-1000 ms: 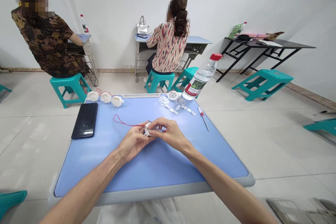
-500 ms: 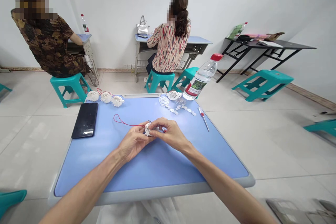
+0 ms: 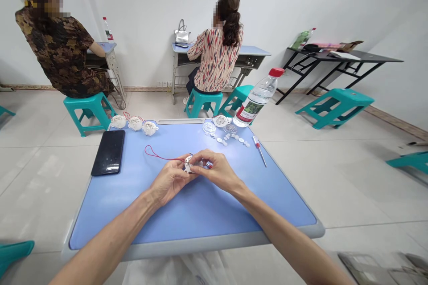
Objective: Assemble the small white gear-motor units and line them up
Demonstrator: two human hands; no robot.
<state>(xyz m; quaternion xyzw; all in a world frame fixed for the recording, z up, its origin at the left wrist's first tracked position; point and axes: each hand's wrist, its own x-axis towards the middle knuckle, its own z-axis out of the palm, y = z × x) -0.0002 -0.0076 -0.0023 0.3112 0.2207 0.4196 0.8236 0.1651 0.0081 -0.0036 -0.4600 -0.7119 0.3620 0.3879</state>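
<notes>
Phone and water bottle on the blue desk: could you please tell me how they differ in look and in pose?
The phone lies flat near the desk's left edge, while the water bottle stands at the far right corner. The phone is black and slab-shaped; the bottle is clear and rounded, with a red cap and a printed label. Both rest on the blue desk, and neither the left hand nor the right hand touches them.

1. I see a glossy phone [image 3: 108, 153] (glare on its screen).
2. My view shows a clear plastic bottle [image 3: 257, 100].
3. The desktop [image 3: 214, 213] looks smooth, softly shiny.
4. The screwdriver shaft [image 3: 263, 158] looks metal.
</notes>
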